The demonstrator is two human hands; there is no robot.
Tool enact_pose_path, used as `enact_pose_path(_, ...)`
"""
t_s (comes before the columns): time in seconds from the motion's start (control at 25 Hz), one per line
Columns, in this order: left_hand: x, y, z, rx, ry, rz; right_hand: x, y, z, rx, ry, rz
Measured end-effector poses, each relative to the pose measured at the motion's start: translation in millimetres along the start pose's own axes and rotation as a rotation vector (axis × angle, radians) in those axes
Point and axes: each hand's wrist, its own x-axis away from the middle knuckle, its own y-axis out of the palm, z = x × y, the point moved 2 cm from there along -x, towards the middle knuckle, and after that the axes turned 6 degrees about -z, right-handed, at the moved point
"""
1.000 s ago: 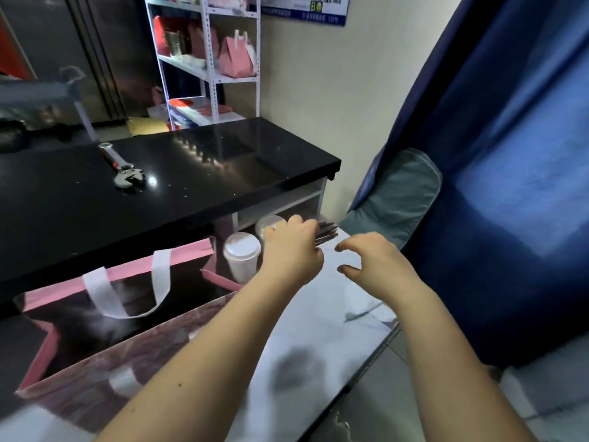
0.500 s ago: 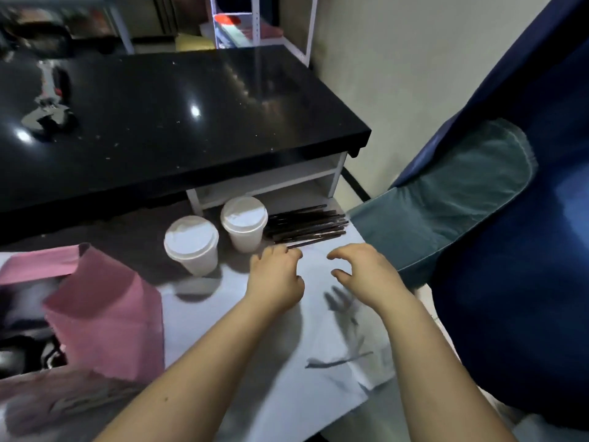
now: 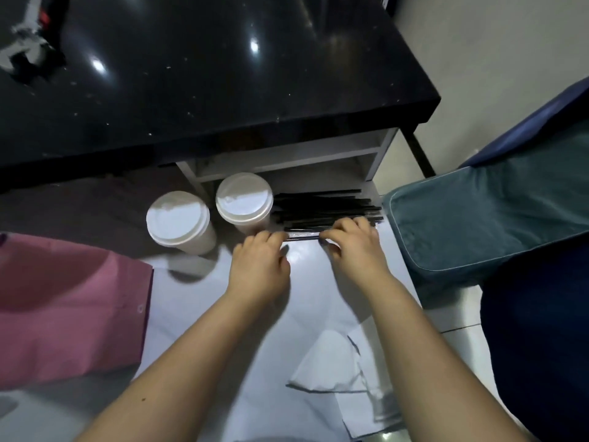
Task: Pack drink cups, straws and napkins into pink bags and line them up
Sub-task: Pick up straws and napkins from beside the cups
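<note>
Two cups left of straws, napkins nearer, bag left

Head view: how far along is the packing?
Done: nothing visible. In hand: left hand and right hand pinch one straw at the straw pile. Remaining: left cup, right cup and napkins sit outside the pink bag; no bags lined up in view.
</note>
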Motion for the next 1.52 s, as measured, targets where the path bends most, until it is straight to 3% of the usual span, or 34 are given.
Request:
enact_pose_path(0.16,-7,0,-2,0.01,-0.035,-0.01,-4,12,-5,0.027,-0.012,0.083)
enact_pose_path(0.44,-6,-3,-6,0.087,-0.018,0.031,-2,17,-12,0.107,-0.07,0.014)
enact_pose_path(0.6,0,-4,-7,0.133,-0.009,0.085,1,3,-5,-0.018,-0.055,0.093)
enact_pose_path(0.92,5,2,-10,0.116,-0.012,0.067,-32,3,-1,0.159,0.013,0.03)
enact_pose_path(1.2,12,-4,-20,0.104,-0.037,0.087,-30,-7,-6,0.095,0.012,0.075)
enact_pose_path(1.44,17,-19,-15,0.071,0.02,0.064,-26,-26,-20,0.143,0.003,0.05)
enact_pose_path(1.52,18,-30,-7,0.056,0.036,0.07,-19,-36,-22,0.053,0.006,-0.006)
